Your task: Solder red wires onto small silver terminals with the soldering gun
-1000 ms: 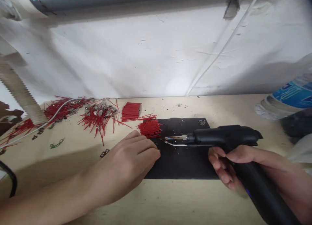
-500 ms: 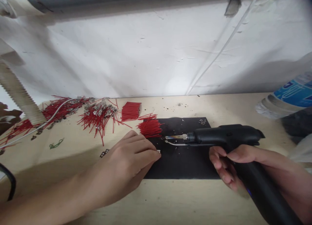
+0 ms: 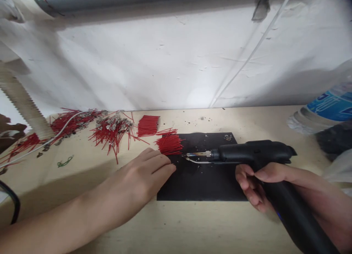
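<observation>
My right hand (image 3: 277, 172) is wrapped around the grip of a black soldering gun (image 3: 242, 151). Its metal tip and thin solder feed tube (image 3: 198, 161) point left over a black mat (image 3: 203, 184). Just left of the tip, a neat bundle of short red wires (image 3: 169, 144) lies on the mat's upper left corner. My left hand (image 3: 145, 173) rests at the mat's left edge, below those wires, its fingers curled down and together. The fingertips are turned away, so whatever they pinch is hidden.
Behind my left hand are a second red wire bundle (image 3: 148, 125) and tangled red wires with metal tabs (image 3: 111, 129). Farther left lie more such wires (image 3: 73, 120), a white cable (image 3: 64, 127) and green wire (image 3: 65, 161). A water bottle (image 3: 324, 109) stands right.
My left hand has shifted slightly left, and the small pale piece at its fingertips and the metal parts beside it are now out of sight. The soldering gun has hardly moved.
</observation>
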Demonstrator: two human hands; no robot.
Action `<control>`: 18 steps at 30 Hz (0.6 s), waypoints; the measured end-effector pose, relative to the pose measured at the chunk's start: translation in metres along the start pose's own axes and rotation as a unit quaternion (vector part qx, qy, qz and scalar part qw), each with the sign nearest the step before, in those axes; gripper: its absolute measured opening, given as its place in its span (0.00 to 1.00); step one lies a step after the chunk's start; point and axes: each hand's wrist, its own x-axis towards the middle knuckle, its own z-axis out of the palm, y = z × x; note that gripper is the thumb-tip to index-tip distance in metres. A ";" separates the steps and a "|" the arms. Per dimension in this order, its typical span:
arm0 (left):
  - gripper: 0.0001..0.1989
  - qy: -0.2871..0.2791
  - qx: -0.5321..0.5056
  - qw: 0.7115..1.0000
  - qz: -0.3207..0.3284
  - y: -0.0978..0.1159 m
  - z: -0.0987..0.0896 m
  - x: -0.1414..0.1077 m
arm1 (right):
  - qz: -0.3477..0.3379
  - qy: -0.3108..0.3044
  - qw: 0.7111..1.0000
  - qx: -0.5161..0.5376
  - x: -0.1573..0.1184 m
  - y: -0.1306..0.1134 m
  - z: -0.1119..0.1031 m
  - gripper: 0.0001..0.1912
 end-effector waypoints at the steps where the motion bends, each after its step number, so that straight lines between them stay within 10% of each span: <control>1: 0.21 -0.001 0.013 1.000 -0.001 0.000 0.001 0.000 | 0.000 0.004 1.000 0.001 -0.002 -0.001 0.002 0.19; 18: 0.18 0.043 -0.020 0.996 -0.070 0.006 0.023 0.005 | 0.001 -0.014 1.000 0.010 -0.006 -0.004 0.006 0.18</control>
